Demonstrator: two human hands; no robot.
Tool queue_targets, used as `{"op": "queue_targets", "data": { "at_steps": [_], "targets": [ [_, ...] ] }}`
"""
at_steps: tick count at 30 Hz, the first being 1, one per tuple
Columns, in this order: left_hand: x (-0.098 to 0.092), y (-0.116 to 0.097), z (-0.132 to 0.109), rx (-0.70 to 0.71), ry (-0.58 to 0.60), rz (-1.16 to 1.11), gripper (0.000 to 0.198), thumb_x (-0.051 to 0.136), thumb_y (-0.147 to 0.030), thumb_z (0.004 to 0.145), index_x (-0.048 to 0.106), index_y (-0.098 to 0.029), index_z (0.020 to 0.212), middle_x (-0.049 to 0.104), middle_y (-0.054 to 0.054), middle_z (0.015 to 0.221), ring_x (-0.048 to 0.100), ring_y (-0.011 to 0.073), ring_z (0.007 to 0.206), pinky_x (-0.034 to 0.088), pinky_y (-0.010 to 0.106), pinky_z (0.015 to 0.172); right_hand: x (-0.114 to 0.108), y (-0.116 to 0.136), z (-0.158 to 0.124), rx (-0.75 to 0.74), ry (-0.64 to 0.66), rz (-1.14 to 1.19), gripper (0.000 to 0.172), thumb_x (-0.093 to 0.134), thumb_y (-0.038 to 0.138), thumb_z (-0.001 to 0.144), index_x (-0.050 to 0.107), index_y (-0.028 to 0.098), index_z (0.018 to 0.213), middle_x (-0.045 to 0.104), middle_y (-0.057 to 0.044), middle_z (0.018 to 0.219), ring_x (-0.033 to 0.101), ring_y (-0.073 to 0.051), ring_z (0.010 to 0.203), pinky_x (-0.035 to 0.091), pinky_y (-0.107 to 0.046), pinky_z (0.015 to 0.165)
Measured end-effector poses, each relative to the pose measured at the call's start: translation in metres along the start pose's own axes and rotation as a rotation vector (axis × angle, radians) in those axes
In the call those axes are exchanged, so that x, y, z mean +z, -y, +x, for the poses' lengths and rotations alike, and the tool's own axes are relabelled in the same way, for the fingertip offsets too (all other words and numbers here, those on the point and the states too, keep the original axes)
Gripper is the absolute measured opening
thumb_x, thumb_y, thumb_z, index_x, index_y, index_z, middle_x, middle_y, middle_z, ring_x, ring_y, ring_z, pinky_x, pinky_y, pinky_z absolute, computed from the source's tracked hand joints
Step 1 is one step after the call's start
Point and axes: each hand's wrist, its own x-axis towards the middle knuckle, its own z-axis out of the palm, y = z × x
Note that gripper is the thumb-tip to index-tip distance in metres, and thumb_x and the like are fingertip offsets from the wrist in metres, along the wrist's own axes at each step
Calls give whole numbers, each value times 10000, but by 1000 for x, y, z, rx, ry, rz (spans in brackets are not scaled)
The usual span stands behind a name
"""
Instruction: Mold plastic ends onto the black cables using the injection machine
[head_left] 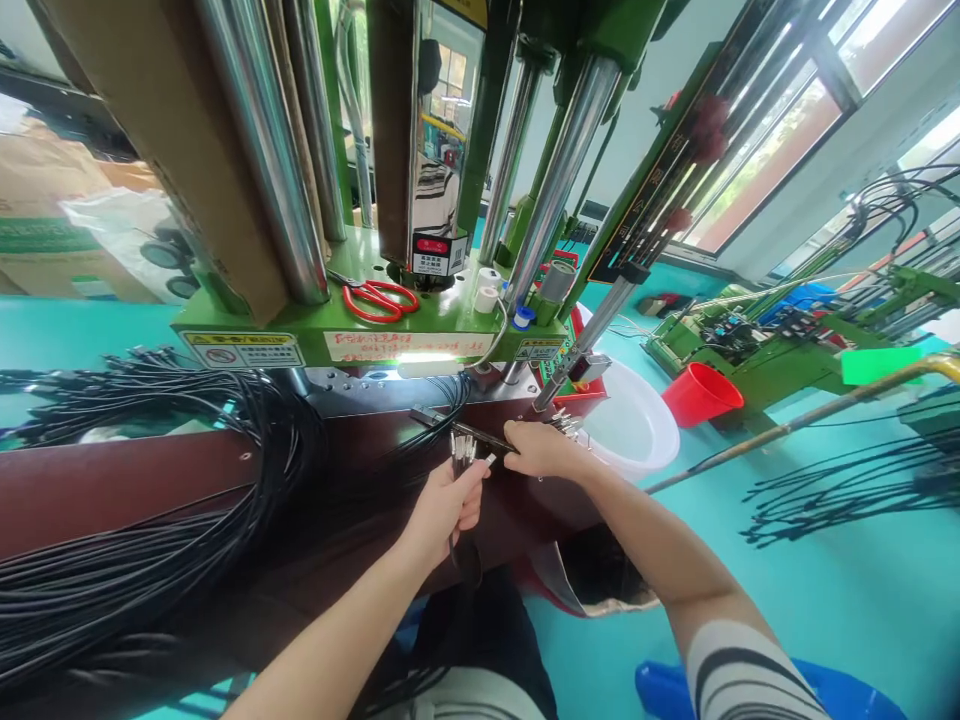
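Note:
My left hand (444, 507) is closed around a bundle of black cables, whose silver metal connectors (463, 450) stick up above the fingers. One connector (490, 460) points out past the thumb toward my right hand. My right hand (546, 449) is closed at the right end of a narrow dark bar (480, 434), its fingertips partly hidden. Thin black cables (450, 405) run across the bar's left part from under the machine. Beyond the right hand lie more metal connectors (566, 422) on the brown table (517, 520).
A green press (442, 345) with steel columns stands over the table, with red-handled scissors (380, 300) on its ledge. Coiled black cables (270, 460) cover the left side. To the right are a white tub (637, 420) and a red bucket (701, 395).

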Motion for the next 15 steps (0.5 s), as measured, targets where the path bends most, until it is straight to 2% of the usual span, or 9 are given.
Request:
{"op": "queue_targets", "data": {
  "at_steps": [3,5,7,10,13,15],
  "targets": [
    [1,1,0,-11,3,16,345,663,-436,671,464,-159,724,261,-126,426,181,3,346,125,152,338,5,2,-23,40,12,76,212,510,272,712,522,149,883,635,-52,756,580,-181,654,332,-247,522],
    [1,2,0,-9,4,34,348,664,-438,668,468,-157,723,260,-126,429,180,4,348,126,151,338,8,2,-30,71,-17,209,233,547,263,664,518,155,868,623,-31,718,562,-169,635,321,-240,522],
    [0,3,-1,-11,11,50,346,663,-438,668,471,-155,720,255,-126,436,179,5,352,129,150,338,13,1,-32,121,-31,433,177,559,243,621,521,165,776,598,-11,662,544,-159,624,316,-235,526],
    [-1,7,-3,-35,21,75,347,664,-439,663,467,-158,713,247,-127,440,173,4,353,131,149,337,22,-3,-33,191,29,728,65,490,227,628,470,171,602,550,4,557,531,-137,559,326,-224,494],
    [0,13,-6,-72,29,115,361,662,-457,653,456,-166,707,254,-130,428,162,3,341,128,151,329,38,-4,-37,210,108,1050,98,344,210,667,435,176,651,574,1,577,529,-111,448,357,-211,423],
    [2,15,-7,-91,28,155,370,665,-467,642,455,-170,708,260,-131,420,162,3,333,132,153,322,49,0,-42,237,90,1418,149,343,212,650,449,174,746,591,9,607,468,-85,347,324,-197,344]
  ]
}}
